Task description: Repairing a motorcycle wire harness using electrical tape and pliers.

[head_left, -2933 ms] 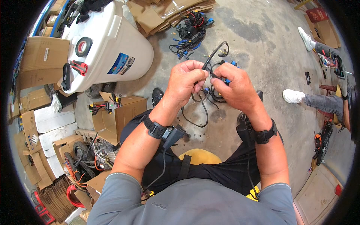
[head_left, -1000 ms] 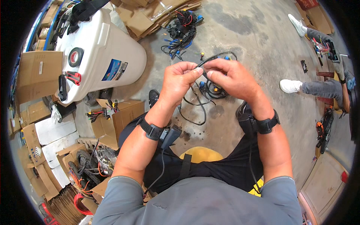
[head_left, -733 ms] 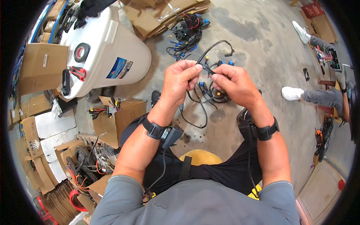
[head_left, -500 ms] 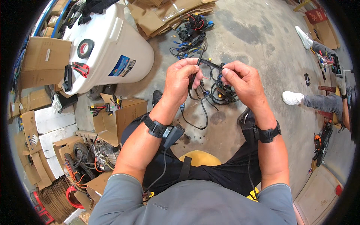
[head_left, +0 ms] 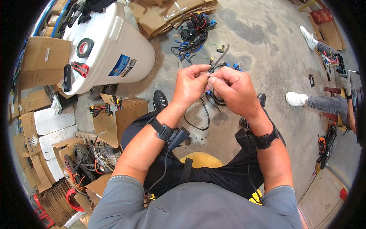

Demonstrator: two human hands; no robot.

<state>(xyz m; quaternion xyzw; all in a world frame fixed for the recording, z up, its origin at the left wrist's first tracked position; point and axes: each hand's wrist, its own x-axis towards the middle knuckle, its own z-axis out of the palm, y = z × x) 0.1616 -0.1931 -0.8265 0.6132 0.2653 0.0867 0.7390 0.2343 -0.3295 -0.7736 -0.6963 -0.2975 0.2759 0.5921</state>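
Both hands meet in front of me above the floor. My left hand (head_left: pixel 191 84) pinches a black cable (head_left: pixel 221 54), whose free part sticks up and to the right past the fingers. My right hand (head_left: pixel 237 89) is closed against the left fingertips, thumb and forefinger pressed together at the cable; what exactly lies between them is hidden. Below the hands, more black cable (head_left: pixel 206 123) hangs in a loop. Behind my right hand, blue connectors (head_left: pixel 231 66) of a cable bundle show in part.
A heap of black cables with blue plugs (head_left: pixel 195 35) lies farther off on the concrete. At left stands a white lidded tub (head_left: pixel 131 53) with a black tape roll (head_left: pixel 85 48) and a red-black tool (head_left: pixel 80 69) on it. A cardboard box (head_left: pixel 129 116) sits nearby. At right, another person's white shoe (head_left: pixel 296 99) shows.
My hands have come together from apart. The black strip stretched between them half a second ago is no longer visible as a span. The right hand moved left.
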